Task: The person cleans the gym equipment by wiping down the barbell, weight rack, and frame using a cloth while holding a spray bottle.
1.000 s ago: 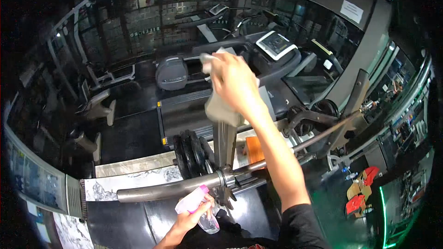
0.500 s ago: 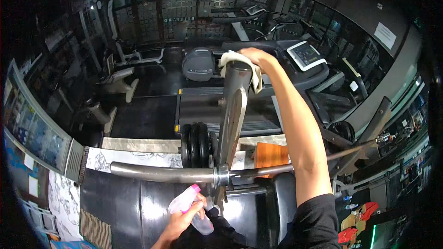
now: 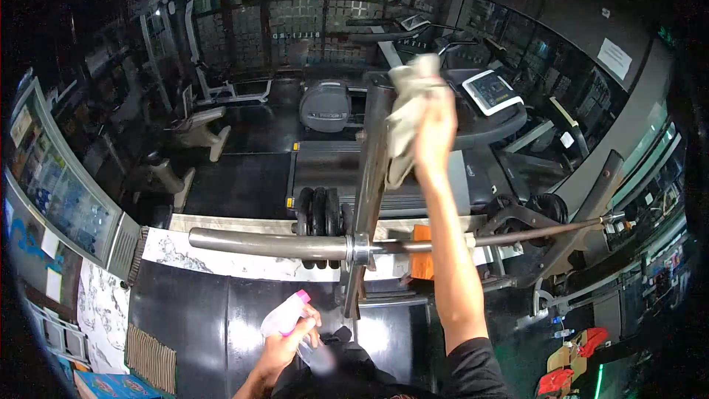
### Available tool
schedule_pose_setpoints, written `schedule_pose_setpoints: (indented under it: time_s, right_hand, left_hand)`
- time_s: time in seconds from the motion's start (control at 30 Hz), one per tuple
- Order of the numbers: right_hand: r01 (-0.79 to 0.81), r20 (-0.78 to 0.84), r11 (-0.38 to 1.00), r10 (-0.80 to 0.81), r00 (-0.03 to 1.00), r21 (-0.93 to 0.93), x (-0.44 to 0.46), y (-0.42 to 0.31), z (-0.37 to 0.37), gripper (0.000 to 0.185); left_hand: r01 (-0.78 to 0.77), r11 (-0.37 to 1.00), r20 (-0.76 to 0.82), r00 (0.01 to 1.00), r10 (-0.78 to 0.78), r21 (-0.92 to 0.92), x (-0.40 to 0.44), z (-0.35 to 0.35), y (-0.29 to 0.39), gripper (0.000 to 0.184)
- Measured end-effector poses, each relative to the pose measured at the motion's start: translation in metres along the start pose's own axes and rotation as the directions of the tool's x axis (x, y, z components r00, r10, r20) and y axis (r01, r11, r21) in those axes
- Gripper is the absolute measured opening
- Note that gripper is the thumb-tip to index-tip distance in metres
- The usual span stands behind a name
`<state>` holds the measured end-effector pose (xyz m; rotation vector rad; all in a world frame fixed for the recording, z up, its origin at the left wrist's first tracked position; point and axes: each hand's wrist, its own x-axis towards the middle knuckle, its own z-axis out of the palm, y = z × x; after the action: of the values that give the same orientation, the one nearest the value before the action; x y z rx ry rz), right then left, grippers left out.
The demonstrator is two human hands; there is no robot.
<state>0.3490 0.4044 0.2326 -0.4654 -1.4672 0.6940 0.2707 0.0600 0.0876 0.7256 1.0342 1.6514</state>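
Observation:
My right hand (image 3: 436, 133) grips a pale cloth (image 3: 408, 122), slightly blurred, at the right side of the rack's metal upright (image 3: 373, 148). Part of the cloth hangs down along the post. Low in front of me, my left hand (image 3: 292, 340) is wrapped around a clear spray bottle (image 3: 284, 315) with a pink nozzle, tilted to the left. Between the two hands a barbell (image 3: 273, 245) rests across the upright, its thick bare sleeve pointing left.
Black weight plates (image 3: 319, 214) sit behind the barbell. Further back is a treadmill (image 3: 332, 170) with a white-framed console (image 3: 490, 93). A glass-fronted cabinet (image 3: 63, 185) stands left. A striped mat (image 3: 151, 349) lies on the floor, and an orange block (image 3: 422, 258) is beyond the bar.
My right hand and the cloth have moved from the top of the upright down to its right side. My left hand still holds the spray bottle; the view has shifted slightly.

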Motion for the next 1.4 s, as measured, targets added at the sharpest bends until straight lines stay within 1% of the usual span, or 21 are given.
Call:
schedule_pose_setpoints:
  time_s: [0.07, 0.1, 0.17, 0.2, 0.33, 0.4, 0.43, 0.53, 0.67, 0.73, 0.77, 0.87, 0.9, 0.93, 1.0, 1.07, 1.13, 1.2, 1.27, 1.33, 1.4]
  right_hand:
    - [0.276, 0.018, 0.902, -0.287, 0.958, -0.332, -0.032, 0.012, 0.023, 0.028]
    - [0.281, 0.023, 0.899, -0.29, 0.957, -0.335, -0.042, 0.005, 0.02, 0.028]
    - [-0.031, 0.001, 0.967, 0.033, 0.999, -0.254, -0.061, -0.008, 0.014, 0.028]
    - [0.007, 0.007, 0.939, -0.005, 1.0, -0.343, -0.076, -0.004, 0.009, 0.028]
    - [-0.139, 0.224, 0.838, 0.295, 0.929, -0.527, -0.144, 0.004, -0.026, 0.033]
    - [0.179, 0.355, 0.744, 0.084, 0.931, -0.644, -0.181, 0.026, -0.048, 0.032]
    - [0.119, 0.396, 0.687, 0.261, 0.88, -0.717, -0.195, 0.024, -0.056, 0.035]
    - [0.268, 0.519, 0.73, 0.137, 0.844, -0.628, -0.206, 0.013, -0.076, 0.037]
    - [0.344, 0.597, 0.755, 0.077, 0.799, -0.558, -0.219, -0.016, -0.082, 0.035]
    - [-0.013, 0.394, 0.644, 0.484, 0.782, -0.765, -0.221, -0.037, -0.082, 0.028]
    - [-0.023, 0.345, 0.64, 0.445, 0.826, -0.768, -0.216, -0.039, -0.085, 0.024]
    - [-0.24, 0.198, 0.727, 0.46, 0.866, -0.643, -0.191, -0.044, -0.088, 0.027]
    - [-0.177, 0.155, 0.848, 0.288, 0.945, -0.501, -0.184, -0.042, -0.087, 0.027]
    - [-0.107, 0.13, 0.915, 0.169, 0.977, -0.388, -0.172, -0.042, -0.084, 0.027]
    - [-0.073, 0.023, 0.948, 0.084, 0.996, -0.31, -0.149, -0.042, -0.08, 0.026]
    - [-0.132, -0.058, 0.983, 0.125, 0.99, -0.124, -0.125, -0.06, -0.07, 0.027]
    - [-0.025, -0.127, 1.0, 0.027, 0.992, 0.014, -0.099, -0.061, -0.06, 0.025]
    - [0.116, -0.183, 0.993, -0.11, 0.977, 0.025, -0.071, -0.061, -0.049, 0.025]
    - [0.124, -0.136, 0.987, -0.11, 0.985, 0.103, -0.049, -0.055, -0.037, 0.026]
    - [0.068, -0.047, 0.996, -0.065, 0.997, 0.061, -0.039, -0.049, -0.019, 0.03]
    - [-0.173, 0.224, 0.985, 0.169, 0.96, -0.001, -0.045, -0.026, 0.001, 0.037]
  left_hand:
    - [-0.059, 0.997, -0.039, 0.997, 0.06, 0.046, -0.015, 0.0, -0.011, 0.015]
    - [-0.06, 0.997, -0.037, 0.997, 0.062, 0.039, -0.023, 0.002, -0.015, 0.015]
    - [-0.071, 0.997, -0.076, 0.994, 0.073, 0.022, -0.039, 0.006, -0.019, 0.015]
    - [-0.075, 0.997, -0.077, 0.994, 0.076, 0.017, -0.047, 0.008, -0.022, 0.015]
    - [-0.046, 0.998, -0.093, 0.995, 0.041, -0.051, -0.071, 0.014, -0.035, 0.009]
    - [0.01, 1.0, -0.063, 0.998, -0.01, -0.002, -0.081, 0.017, -0.041, 0.01]
    - [0.036, 0.999, -0.048, 0.998, -0.034, 0.028, -0.083, 0.018, -0.043, 0.01]
    - [0.065, 0.998, -0.019, 0.998, -0.065, 0.015, -0.084, 0.025, -0.044, 0.01]
    - [0.052, 0.999, -0.007, 0.999, -0.052, 0.009, -0.083, 0.027, -0.048, 0.011]
    - [0.008, 1.0, -0.02, 1.0, -0.008, 0.007, -0.082, 0.027, -0.051, 0.012]
    - [0.006, 1.0, -0.032, 0.999, -0.006, -0.004, -0.081, 0.026, -0.052, 0.012]
    - [-0.024, 1.0, -0.065, 0.998, 0.024, 0.001, -0.074, 0.026, -0.052, 0.011]
    - [-0.003, 1.0, -0.074, 0.997, 0.003, 0.002, -0.072, 0.027, -0.051, 0.01]
    - [0.02, 1.0, -0.08, 0.997, -0.02, 0.004, -0.069, 0.028, -0.049, 0.01]
    - [0.009, 1.0, -0.088, 0.996, -0.006, 0.027, -0.063, 0.03, -0.047, 0.009]
    - [-0.016, 0.999, -0.104, 0.994, 0.021, 0.049, -0.054, 0.033, -0.045, 0.008]
    - [-0.034, 0.997, -0.121, 0.992, 0.042, 0.066, -0.043, 0.039, -0.043, 0.007]
    - [-0.052, 0.995, -0.151, 0.986, 0.064, 0.084, -0.035, 0.048, -0.036, 0.007]
    - [-0.054, 0.993, -0.177, 0.981, 0.073, 0.106, -0.027, 0.056, -0.034, 0.007]
    - [-0.051, 0.983, -0.183, 0.979, 0.084, 0.178, -0.018, 0.061, -0.036, 0.007]
    - [-0.082, 0.977, -0.164, 0.98, 0.115, 0.196, -0.009, 0.064, -0.037, 0.007]
